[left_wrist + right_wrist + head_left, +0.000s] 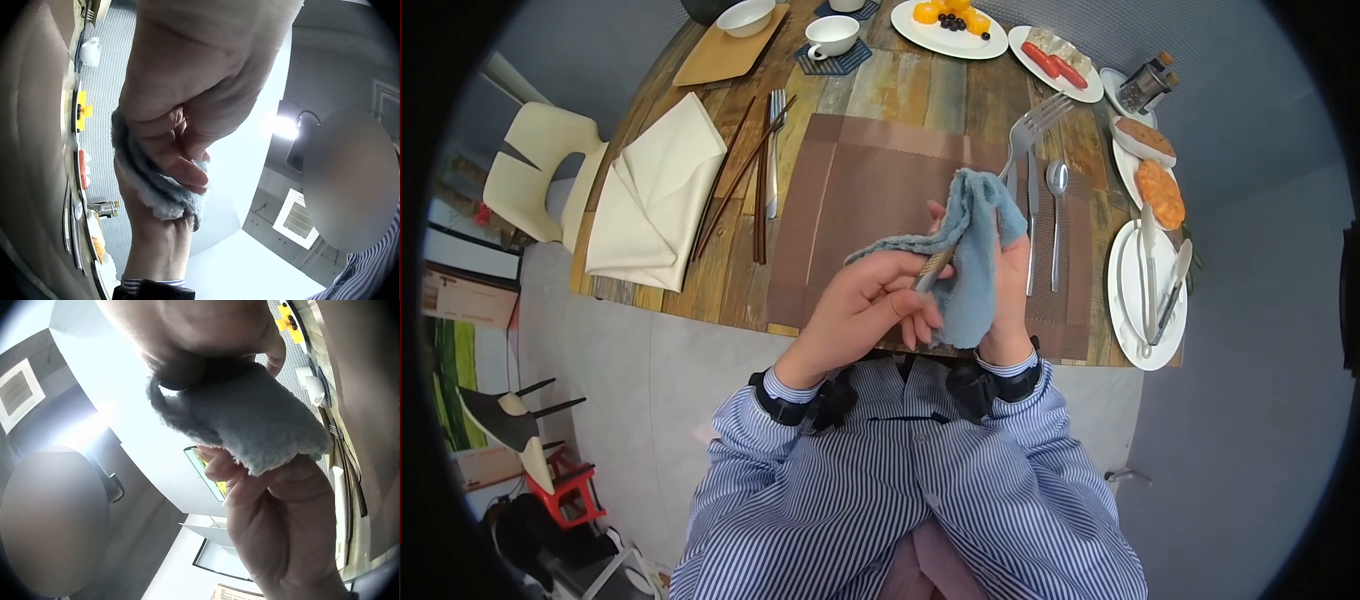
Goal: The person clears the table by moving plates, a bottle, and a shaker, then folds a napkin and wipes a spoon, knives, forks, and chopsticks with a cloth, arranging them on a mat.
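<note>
A large metal fork (1033,126) slants upward in the head view, tines to the upper right, its middle wrapped in a fuzzy blue cloth (970,290). My left hand (860,308) pinches the patterned handle (934,268) near its lower end. On the other side, my right hand (1008,295) holds the cloth around the fork, with fingertips showing past the folds. One strip of cloth drapes over toward the left hand. In the right wrist view the cloth (250,419) hides most of the right fingers; the left hand (281,525) is just below it.
A brown placemat (870,180) lies under the hands, with a knife (1032,220) and spoon (1056,190) at its right. Chopsticks (760,200), a small fork (774,160) and a folded cream napkin (658,195) lie left. Food plates (950,42) and a tongs plate (1130,340) line the far and right edges.
</note>
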